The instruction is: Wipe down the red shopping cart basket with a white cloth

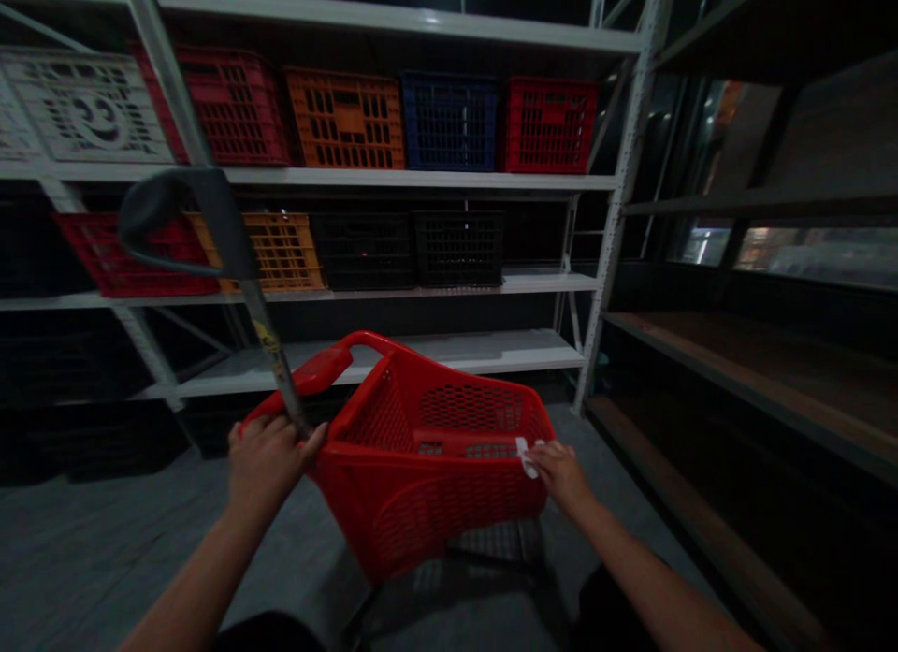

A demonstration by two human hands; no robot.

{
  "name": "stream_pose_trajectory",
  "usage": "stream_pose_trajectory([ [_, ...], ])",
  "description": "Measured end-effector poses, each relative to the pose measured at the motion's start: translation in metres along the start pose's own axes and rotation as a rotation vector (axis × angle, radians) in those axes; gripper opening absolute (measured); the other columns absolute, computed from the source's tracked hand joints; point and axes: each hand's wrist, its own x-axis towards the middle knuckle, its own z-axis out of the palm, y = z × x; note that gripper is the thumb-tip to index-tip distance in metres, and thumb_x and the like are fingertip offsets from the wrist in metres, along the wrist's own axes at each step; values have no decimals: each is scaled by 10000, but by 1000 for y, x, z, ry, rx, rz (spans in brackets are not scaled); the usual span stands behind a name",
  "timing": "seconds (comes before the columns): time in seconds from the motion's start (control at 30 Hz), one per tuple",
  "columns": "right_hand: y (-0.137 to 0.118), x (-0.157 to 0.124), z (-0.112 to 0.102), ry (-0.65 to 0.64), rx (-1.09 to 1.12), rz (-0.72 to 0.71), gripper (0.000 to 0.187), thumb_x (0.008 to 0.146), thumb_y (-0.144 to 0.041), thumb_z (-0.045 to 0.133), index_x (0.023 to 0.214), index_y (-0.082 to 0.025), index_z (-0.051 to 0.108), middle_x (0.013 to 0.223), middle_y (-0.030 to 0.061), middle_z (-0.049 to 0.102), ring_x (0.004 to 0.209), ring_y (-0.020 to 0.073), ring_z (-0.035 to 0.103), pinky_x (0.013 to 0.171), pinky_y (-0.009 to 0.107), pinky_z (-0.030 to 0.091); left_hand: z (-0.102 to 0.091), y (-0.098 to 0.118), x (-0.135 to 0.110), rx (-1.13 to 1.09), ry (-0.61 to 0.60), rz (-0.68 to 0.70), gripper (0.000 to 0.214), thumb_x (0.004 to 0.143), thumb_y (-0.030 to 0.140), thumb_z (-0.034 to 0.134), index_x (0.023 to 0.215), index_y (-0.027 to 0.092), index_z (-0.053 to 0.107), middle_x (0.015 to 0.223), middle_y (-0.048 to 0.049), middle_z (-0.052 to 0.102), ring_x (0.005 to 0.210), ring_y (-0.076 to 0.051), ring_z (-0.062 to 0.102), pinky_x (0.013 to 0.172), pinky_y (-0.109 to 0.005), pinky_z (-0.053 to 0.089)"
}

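A red plastic shopping cart (449,502) stands sideways in front of me on the grey floor. My left hand (270,460) is closed around the cart's red handle at its near end, beside the foot of a metal pole (263,329). The pole slants up to the left and carries a dark grey loop grip (228,222). At the front right of the basket, my right hand (557,470) pinches a white cloth or tissue (525,456) against the top rim. Part of the white piece is hidden by the fingers.
Behind the cart, a white metal rack (407,178) holds plastic crates, among them an orange crate (345,119), a blue crate (450,121) and a black crate (459,248). Brown shelving (702,353) runs along the right side, close to the cart. The light is dim.
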Motion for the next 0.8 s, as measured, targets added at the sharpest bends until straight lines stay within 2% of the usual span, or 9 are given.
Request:
stream_pose_trajectory([
  [0.1,33,-14,-18,2,63,34,247,775,-150,475,897,-239,670,911,53,659,846,195,566,743,333,424,5,-2,1,198,20,80,380,777,459,399,750,157,629,787,-104,585,980,-333,429,876,-549,236],
  [0.2,36,-20,-26,49,134,116,224,764,-180,464,829,-208,677,846,69,641,798,190,578,725,308,451,5,-4,6,214,32,60,390,775,487,393,689,171,606,768,-102,584,963,-322,463,882,-541,267],
  [0.3,11,-24,-27,140,234,262,191,781,-260,473,815,-176,642,817,71,625,777,189,584,731,301,446,-5,-5,4,99,178,-9,434,765,512,385,870,140,583,987,-148,573,1048,-337,452,928,-541,267],
  [0.37,-17,-27,-24,158,353,386,174,779,-314,494,822,-176,591,805,52,621,744,176,584,697,279,444,-13,4,-9,-40,353,-39,521,762,499,393,1124,132,460,1245,-156,438,1174,-350,359,977,-551,234],
  [0.47,-67,-29,-15,76,532,512,177,756,-365,525,747,-188,521,689,0,589,621,141,551,572,225,414,-13,45,-50,-317,434,88,691,675,520,523,1248,188,326,1343,-110,341,1204,-313,349,987,-519,301],
  [0.53,-102,-28,-7,3,602,505,177,733,-357,550,697,-192,500,635,-23,557,579,123,515,540,208,381,-4,86,-86,-475,136,249,762,615,468,620,1271,224,319,1366,-102,315,1206,-290,366,966,-457,371],
  [0.63,-147,-25,2,-130,717,437,119,694,-291,584,677,-203,504,636,-33,547,597,119,501,549,204,370,13,139,-128,-758,-216,225,908,554,370,692,1333,237,244,1399,-101,278,1241,-279,327,1002,-391,346],
  [0.7,-164,-21,3,-237,786,374,73,667,-224,592,694,-214,525,676,-29,568,648,127,523,578,207,384,20,156,-140,-932,-411,182,701,630,286,620,1281,264,360,1315,-74,426,1176,-249,422,976,-346,370],
  [0.8,-165,-2,-12,-364,789,267,122,650,-167,587,753,-225,558,715,-24,599,663,134,548,584,217,399,21,155,-141,-1081,-606,96,430,689,271,531,1118,275,532,1071,-42,614,1004,-220,545,893,-312,423],
])
